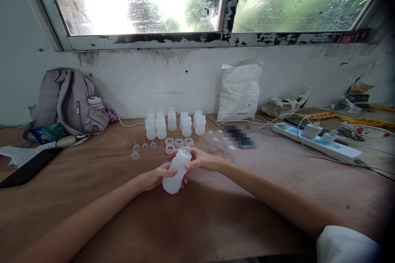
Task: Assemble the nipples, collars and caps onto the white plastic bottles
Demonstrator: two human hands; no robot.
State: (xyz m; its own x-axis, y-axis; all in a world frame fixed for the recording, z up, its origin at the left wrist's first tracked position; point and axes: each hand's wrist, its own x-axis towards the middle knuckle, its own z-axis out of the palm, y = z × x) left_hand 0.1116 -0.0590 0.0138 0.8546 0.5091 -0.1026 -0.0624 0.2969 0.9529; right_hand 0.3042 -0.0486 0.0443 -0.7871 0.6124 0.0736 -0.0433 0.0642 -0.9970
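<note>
A frosted white baby bottle (174,178) is tilted above the table, its neck leaning away to the right. My left hand (158,176) is closed around its body. At the neck and shoulder, my right hand (200,159) grips the same bottle from the right, thumb on the near side. Something clear shows at the bottle's mouth; I cannot tell whether it is fitted. Just beyond my hands lie several white rings (170,148). To their left are several clear nipples (135,154), and to the right several clear domed caps (214,144).
Several more bottles (186,126) stand near the wall. A phone (247,143), a white plastic package (239,92) and a power strip (321,144) with cables occupy the right. On the left are a grey backpack (66,102) and a black flat item (29,168).
</note>
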